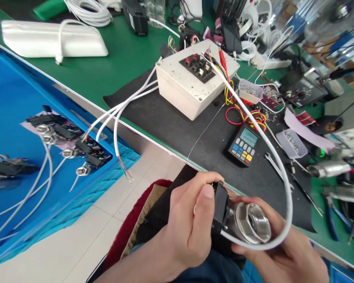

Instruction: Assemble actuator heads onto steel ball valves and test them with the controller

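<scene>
Above my lap, at the bench's front edge, both hands hold a valve (222,204) with a black housing and a threaded, hexagonal metal body. My left hand (188,220) is closed round the black housing, thumb and forefinger pressed on its top. My right hand (283,239) is wrapped about the metal body from the right, its fingers partly hidden behind it. A white cable (279,161) leaves the housing, loops in front of my right hand and arcs up to the beige box (179,94). Red and black clips show near the cable's far end on the box.
A handheld keypad meter (242,145) and a wrench (279,171) lie on the black mat (153,114). Loose cables (118,114) overhang the bench edge. Left, a blue bin (11,98) holds similar valves (67,153). At right are screw trays (292,143) and blue-handled pliers (332,220).
</scene>
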Demonstrator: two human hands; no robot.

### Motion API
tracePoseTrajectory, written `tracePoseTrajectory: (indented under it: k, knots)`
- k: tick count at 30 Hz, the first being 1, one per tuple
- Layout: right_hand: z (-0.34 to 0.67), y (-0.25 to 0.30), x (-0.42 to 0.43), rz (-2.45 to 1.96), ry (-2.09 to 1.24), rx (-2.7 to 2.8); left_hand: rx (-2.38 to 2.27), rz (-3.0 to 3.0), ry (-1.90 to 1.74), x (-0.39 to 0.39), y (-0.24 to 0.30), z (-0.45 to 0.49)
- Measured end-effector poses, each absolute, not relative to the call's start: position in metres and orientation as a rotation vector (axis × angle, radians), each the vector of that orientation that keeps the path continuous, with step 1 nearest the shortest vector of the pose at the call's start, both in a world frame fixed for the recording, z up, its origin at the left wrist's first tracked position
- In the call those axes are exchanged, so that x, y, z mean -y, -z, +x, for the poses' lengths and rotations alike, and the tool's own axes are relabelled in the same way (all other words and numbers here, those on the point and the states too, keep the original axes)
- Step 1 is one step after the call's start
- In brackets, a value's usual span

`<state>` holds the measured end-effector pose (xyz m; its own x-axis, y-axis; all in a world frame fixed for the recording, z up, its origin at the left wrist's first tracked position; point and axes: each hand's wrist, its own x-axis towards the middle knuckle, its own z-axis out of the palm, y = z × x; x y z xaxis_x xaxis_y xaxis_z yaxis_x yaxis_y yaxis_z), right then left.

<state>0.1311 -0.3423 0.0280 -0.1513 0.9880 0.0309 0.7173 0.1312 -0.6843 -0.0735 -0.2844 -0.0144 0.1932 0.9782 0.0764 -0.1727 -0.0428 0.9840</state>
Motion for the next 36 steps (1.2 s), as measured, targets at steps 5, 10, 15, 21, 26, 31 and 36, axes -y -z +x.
tracePoseTrajectory:
  k: [5, 10, 15, 21, 26, 31, 36]
  knots:
    - [0.126, -0.029, 0.340, -1.648, -0.701, 1.920, -0.931, 1.269, -1.119, 0.281, 0.013, -0.075]
    - [0.121, -0.031, 0.337, -1.620, -0.574, 1.951, -0.933, 1.189, -1.169, 0.281, 0.010, -0.074]
    - [0.120, -0.030, 0.335, -1.579, -0.694, 1.875, -0.938, 1.156, -1.200, 0.282, 0.010, -0.073]
    - [0.126, -0.033, 0.335, -1.621, -0.694, 1.936, -0.941, 1.061, -1.217, 0.284, 0.012, -0.067]
    - [0.125, -0.037, 0.324, -1.707, -1.008, 1.670, -0.994, 0.993, -1.033, 0.278, 0.006, -0.072]
    - [0.118, -0.048, 0.314, -1.700, -1.506, 0.924, -0.966, 1.153, -0.974, 0.283, -0.002, -0.093]
    - [0.114, -0.055, 0.313, -1.499, -1.794, 0.616, -1.014, 1.534, -0.868, 0.302, 0.010, -0.101]
